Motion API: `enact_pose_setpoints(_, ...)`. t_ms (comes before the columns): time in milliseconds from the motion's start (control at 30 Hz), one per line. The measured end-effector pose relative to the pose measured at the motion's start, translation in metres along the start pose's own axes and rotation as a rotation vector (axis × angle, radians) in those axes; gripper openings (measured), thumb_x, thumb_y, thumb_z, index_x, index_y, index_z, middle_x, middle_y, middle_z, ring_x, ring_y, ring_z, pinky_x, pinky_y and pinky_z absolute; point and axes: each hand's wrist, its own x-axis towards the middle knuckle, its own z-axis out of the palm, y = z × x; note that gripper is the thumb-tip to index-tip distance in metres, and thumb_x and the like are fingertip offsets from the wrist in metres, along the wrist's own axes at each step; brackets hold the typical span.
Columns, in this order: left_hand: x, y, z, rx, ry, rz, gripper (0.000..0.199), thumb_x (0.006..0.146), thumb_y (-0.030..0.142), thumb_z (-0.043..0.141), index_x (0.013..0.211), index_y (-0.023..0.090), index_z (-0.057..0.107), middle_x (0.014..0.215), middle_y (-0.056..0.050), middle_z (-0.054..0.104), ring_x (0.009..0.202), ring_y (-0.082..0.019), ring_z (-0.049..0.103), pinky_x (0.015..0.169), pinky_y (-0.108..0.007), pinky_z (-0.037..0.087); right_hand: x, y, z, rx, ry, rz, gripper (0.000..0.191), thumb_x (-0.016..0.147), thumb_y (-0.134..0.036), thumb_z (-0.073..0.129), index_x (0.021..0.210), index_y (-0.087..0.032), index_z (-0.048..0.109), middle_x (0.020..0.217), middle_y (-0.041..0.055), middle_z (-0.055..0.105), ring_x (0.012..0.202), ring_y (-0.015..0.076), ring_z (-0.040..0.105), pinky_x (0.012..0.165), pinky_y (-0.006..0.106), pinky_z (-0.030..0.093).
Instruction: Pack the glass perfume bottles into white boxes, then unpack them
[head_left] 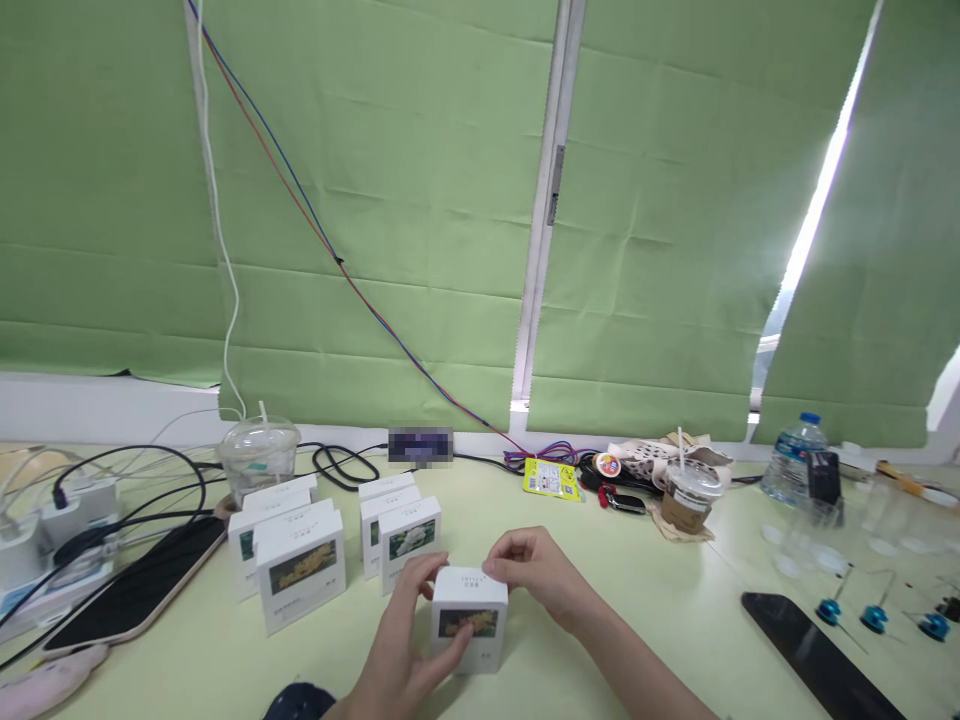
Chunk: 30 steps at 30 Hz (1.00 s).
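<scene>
A small white box [471,597] with a yellow-flower picture on its front stands upright on the table before me. My left hand [405,638] is closed around its left side, with the thumb across the front and the fingers behind. The curled fingers of my right hand [538,572] pinch at the top right corner of the same box. To the left stand similar white boxes: a front one with a yellow-flower picture [300,575], and another with a white-flower picture [409,545] nearer my left hand. More boxes are partly hidden behind these two.
On the left lie a phone [142,585], cables and a power strip [56,585], with a plastic cup [260,455] behind. At right are a yellow packet [553,479], car key [626,502], iced drink cup [686,497], water bottle [795,460], dark phone [814,650] and blue-based parts [874,617].
</scene>
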Motion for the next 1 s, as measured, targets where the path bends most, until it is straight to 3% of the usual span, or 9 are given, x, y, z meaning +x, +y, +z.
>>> enact_pose_setpoints(200,0.000,0.001,-0.001,-0.036,-0.081,0.066,0.037,0.083,0.023,0.062,0.117,0.028,0.049,0.115,-0.009,0.057,0.111,-0.027,0.058,0.092,-0.039,0.051,0.000,0.001,0.001,-0.012,0.006,-0.006,0.031,0.051,-0.038,0.086,0.061,-0.014,0.069,0.059,-0.0007,0.063,0.058,0.0117,0.052,0.057,0.026,0.039)
enact_pose_setpoints(500,-0.003,-0.010,0.002,-0.038,-0.076,0.064,0.044,0.079,0.027,0.068,0.119,0.030,0.048,0.114,-0.007,0.062,0.107,-0.028,0.062,0.089,-0.040,0.053,0.000,0.002,0.002,-0.117,0.017,-0.062,0.025,0.061,-0.035,0.080,0.063,-0.014,0.066,0.062,-0.0008,0.060,0.060,0.0125,0.051,0.056,0.026,0.039)
enact_pose_setpoints(667,-0.002,-0.010,-0.003,0.061,-0.038,0.117,0.046,0.078,0.028,0.072,0.118,0.028,0.049,0.110,-0.007,0.064,0.103,-0.027,0.062,0.086,-0.039,0.053,-0.001,0.000,-0.005,-0.324,-0.089,-0.190,0.023,0.068,-0.034,0.076,0.081,-0.017,0.067,0.080,0.0013,0.063,0.075,0.0154,0.054,0.060,0.025,0.039)
enact_pose_setpoints(767,0.000,-0.008,-0.006,0.157,-0.012,0.176,0.047,0.077,0.029,0.073,0.116,0.026,0.049,0.107,-0.007,0.063,0.101,-0.028,0.060,0.085,-0.040,0.050,-0.002,0.003,-0.007,-0.358,-0.186,-0.201,0.047,0.055,-0.028,0.086,0.096,-0.020,0.063,0.093,0.0013,0.062,0.085,0.0176,0.055,0.062,0.024,0.042)
enact_pose_setpoints(833,0.002,-0.008,-0.008,0.250,0.008,0.215,0.045,0.077,0.029,0.073,0.115,0.025,0.049,0.108,-0.008,0.062,0.102,-0.029,0.057,0.085,-0.041,0.047,-0.001,0.008,-0.005,-0.390,-0.174,-0.207,0.053,0.052,-0.023,0.086,0.098,-0.021,0.060,0.094,0.0007,0.061,0.086,0.0183,0.056,0.064,0.025,0.045)
enact_pose_setpoints(1000,0.006,-0.009,-0.012,0.471,0.071,0.337,0.040,0.079,0.025,0.071,0.114,0.020,0.050,0.112,-0.012,0.060,0.108,-0.031,0.052,0.089,-0.045,0.037,0.004,0.025,0.004,-0.424,-0.090,-0.235,0.041,0.060,-0.016,0.079,0.093,-0.021,0.055,0.089,-0.0003,0.062,0.088,0.0197,0.058,0.066,0.027,0.047)
